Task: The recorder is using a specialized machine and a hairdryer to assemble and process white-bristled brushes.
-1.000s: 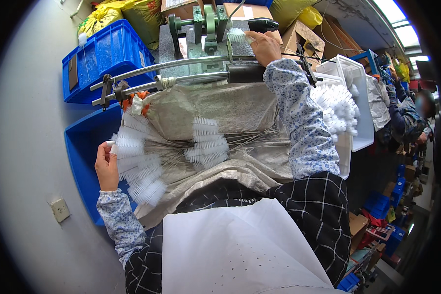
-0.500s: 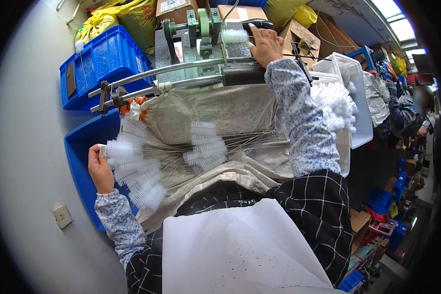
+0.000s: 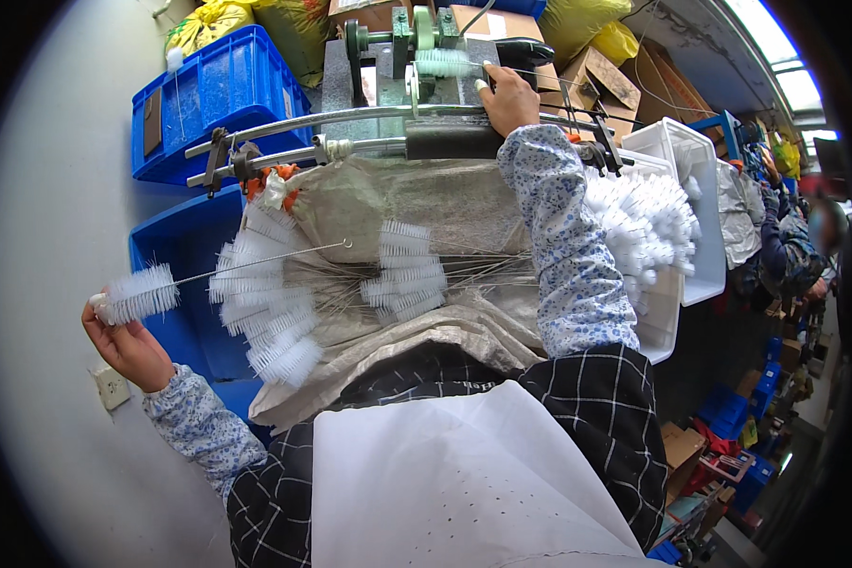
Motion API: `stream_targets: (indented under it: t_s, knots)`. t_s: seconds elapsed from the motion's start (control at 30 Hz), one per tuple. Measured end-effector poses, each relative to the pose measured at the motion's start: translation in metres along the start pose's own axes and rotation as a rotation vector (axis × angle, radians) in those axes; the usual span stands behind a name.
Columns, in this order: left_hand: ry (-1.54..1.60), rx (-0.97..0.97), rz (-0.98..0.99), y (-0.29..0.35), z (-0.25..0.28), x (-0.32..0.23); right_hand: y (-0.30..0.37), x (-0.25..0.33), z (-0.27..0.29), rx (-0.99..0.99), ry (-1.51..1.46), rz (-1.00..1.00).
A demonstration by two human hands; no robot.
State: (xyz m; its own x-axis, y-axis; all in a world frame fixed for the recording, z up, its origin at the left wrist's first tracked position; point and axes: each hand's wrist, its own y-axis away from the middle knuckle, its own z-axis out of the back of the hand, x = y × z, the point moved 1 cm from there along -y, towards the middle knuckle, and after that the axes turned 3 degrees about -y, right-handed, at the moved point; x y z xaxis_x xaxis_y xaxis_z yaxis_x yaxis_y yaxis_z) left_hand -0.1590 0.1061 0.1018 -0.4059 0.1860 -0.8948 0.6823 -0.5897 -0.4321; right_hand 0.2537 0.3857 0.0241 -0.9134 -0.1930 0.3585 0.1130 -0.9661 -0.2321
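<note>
My left hand (image 3: 133, 346) pinches the bristle tip of a white bottle brush (image 3: 142, 295) out at the left. Its twisted wire stem points right and ends in a small hook. At the bench machine (image 3: 388, 123), my right hand (image 3: 513, 102) has its fingers closed at the wire just beside another white bottle brush (image 3: 442, 63), whose bristles lie near the green wheel (image 3: 423, 30); the grip itself is partly hidden. Below that hand, a black sleeve (image 3: 454, 137) sits on a metal rail. Several brushes (image 3: 265, 293) lie fanned on a grey cloth, with a second group (image 3: 405, 275) to their right.
A blue crate (image 3: 213, 109) stands at the far left, above a blue bin (image 3: 185, 331). White tubs (image 3: 705, 251) and a heap of white brushes (image 3: 639, 232) are on the right. Cardboard boxes (image 3: 592, 85) and yellow bags (image 3: 582, 24) stand behind. Another person (image 3: 790, 251) is at far right.
My left hand has lifted one brush off the fanned pile and moved left with it. My right hand, the brush at the machine and the black sleeve have shifted left along the rail.
</note>
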Motion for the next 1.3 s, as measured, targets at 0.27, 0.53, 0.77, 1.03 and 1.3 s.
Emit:
stream_targets:
  t_s: [0.27,0.53,0.77,1.03,1.3]
  knots:
    - [0.06,0.055,0.032,0.009,-0.024,0.006,0.0,0.056,-0.021,0.073,0.002,-0.029]
    - [0.075,0.09,0.078,0.012,-0.04,0.002,0.0,0.037,-0.009,0.09,0.051,-0.013]
    - [0.107,0.041,0.056,0.009,-0.032,0.005,-0.011,-0.047,0.008,0.081,0.036,-0.016]
    - [0.362,0.229,0.246,0.02,-0.084,0.003,-0.04,-0.083,0.025,0.018,0.433,0.04]
    - [0.441,0.522,0.327,0.041,-0.115,0.0,-0.037,-0.125,0.064,0.066,0.05,0.09]
